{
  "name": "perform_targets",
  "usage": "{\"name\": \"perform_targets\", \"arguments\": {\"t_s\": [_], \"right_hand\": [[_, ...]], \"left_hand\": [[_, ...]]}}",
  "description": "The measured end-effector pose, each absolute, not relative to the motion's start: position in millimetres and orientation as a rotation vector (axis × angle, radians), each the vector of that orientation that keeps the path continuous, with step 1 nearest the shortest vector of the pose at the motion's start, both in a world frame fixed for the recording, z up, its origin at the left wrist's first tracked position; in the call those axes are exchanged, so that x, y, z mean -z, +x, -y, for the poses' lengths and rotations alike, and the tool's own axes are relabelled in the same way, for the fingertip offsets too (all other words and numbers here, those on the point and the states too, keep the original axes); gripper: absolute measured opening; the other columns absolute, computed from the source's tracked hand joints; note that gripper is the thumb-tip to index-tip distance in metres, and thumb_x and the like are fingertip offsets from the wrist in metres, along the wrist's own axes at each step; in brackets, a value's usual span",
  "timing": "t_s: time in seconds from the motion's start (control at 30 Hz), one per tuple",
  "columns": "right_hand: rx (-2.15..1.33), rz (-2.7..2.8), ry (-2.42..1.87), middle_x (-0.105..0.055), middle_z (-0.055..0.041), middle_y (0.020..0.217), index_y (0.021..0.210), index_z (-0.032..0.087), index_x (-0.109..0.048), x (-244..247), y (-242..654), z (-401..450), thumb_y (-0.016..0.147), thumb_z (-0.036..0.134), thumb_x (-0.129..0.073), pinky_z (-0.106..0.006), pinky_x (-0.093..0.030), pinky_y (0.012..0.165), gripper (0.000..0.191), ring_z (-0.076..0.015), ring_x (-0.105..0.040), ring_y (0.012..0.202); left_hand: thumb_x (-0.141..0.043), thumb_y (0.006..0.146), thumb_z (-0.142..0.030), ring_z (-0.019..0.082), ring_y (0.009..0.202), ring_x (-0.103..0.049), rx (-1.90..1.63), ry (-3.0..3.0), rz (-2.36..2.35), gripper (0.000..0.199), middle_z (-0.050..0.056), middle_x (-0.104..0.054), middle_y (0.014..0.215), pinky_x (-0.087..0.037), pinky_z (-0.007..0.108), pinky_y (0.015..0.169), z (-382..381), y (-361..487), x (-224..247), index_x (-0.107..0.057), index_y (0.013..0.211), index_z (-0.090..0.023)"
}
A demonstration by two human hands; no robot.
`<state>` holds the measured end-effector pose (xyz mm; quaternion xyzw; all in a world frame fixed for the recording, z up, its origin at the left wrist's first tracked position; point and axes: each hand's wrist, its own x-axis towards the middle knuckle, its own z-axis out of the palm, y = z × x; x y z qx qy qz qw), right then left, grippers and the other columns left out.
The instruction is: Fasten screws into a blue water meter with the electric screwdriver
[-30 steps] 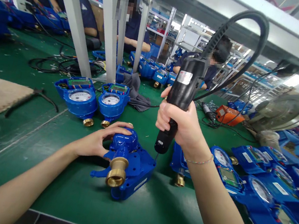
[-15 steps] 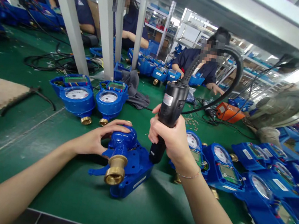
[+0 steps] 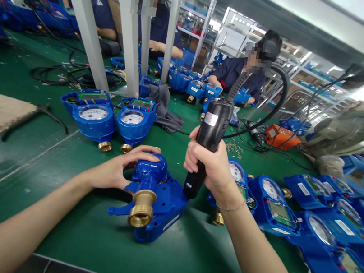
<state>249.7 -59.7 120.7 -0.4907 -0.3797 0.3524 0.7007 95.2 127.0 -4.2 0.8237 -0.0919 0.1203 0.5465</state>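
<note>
One green table (image 3: 67, 238) lies under all the work, and the black driver (image 3: 211, 129) serves here to place the other things. To the right of the driver, several open meters (image 3: 316, 232) lie close together; to its left, well apart, stand two meters (image 3: 94, 119) with their dials showing. The upturned meter (image 3: 172, 199) rests on the table at the near left side of the driver, whose lower end is at its corner; the tip is hidden, so I cannot tell if it touches. The right hand (image 3: 212, 161) is wrapped around the driver, and the left hand (image 3: 113, 172), left of the driver, grasps the rounded part of the upturned meter. In my judgement, this meter could rock or turn if the left grip becomes weak while the driver pushes on the outer corner; the tip could also slide and scratch the paint, because the driver leans a little. The meter looks glossy deep blue, its dial not visible, with a threaded brass fitting (image 3: 141, 208) and, smallest, a white label (image 3: 171, 222) on its side.
</note>
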Motion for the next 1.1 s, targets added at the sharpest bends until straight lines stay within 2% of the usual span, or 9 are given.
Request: {"name": "perform_targets", "arguments": {"t_s": [0.23,0.57,0.87,1.1], "right_hand": [[-0.846,0.899,-1.071,-0.046,0.0106,0.046,0.084,0.02,-0.047,-120.8,248.1,61.6,0.07,0.006,-0.055,-0.018,-0.035,0.041,0.021,-0.0057,-0.038,0.035],[-0.861,0.908,-0.975,-0.044,0.011,0.049,0.092,0.02,-0.05,-121.5,254.4,67.0,0.076,0.011,-0.062,-0.018,-0.036,0.041,0.021,-0.005,-0.035,0.037],[-0.829,0.967,-1.05,-0.048,0.011,0.049,0.095,0.02,-0.05,-120.5,246.9,65.2,0.075,0.008,-0.059,-0.019,-0.038,0.043,0.025,-0.0057,-0.039,0.036],[-0.909,0.903,-1.023,-0.043,0.0115,0.047,0.084,0.02,-0.045,-119.4,251.7,64.3,0.076,0.016,-0.067,-0.018,-0.034,0.041,0.024,-0.0049,-0.035,0.035]], "left_hand": [[-0.081,0.071,-0.026,0.034,0.142,-0.027,-0.285,1.93,0.21,0.072,0.01,-0.027,0.151,-0.032,0.053,0.114,-125.8,95.2,2.8,-0.048,0.134,-0.032],[-0.082,0.07,-0.024,0.033,0.143,-0.025,-0.258,1.893,0.215,0.072,0.01,-0.026,0.152,-0.03,0.051,0.115,-126.8,93.7,3.9,-0.049,0.134,-0.032],[-0.08,0.072,-0.027,0.034,0.143,-0.025,-0.28,1.916,0.242,0.07,0.011,-0.028,0.152,-0.03,0.053,0.114,-127.8,95.1,5.3,-0.049,0.135,-0.031],[-0.08,0.073,-0.026,0.033,0.143,-0.025,-0.274,1.935,0.237,0.07,0.01,-0.027,0.151,-0.027,0.054,0.116,-125.9,97.1,1.9,-0.048,0.135,-0.031]]}}
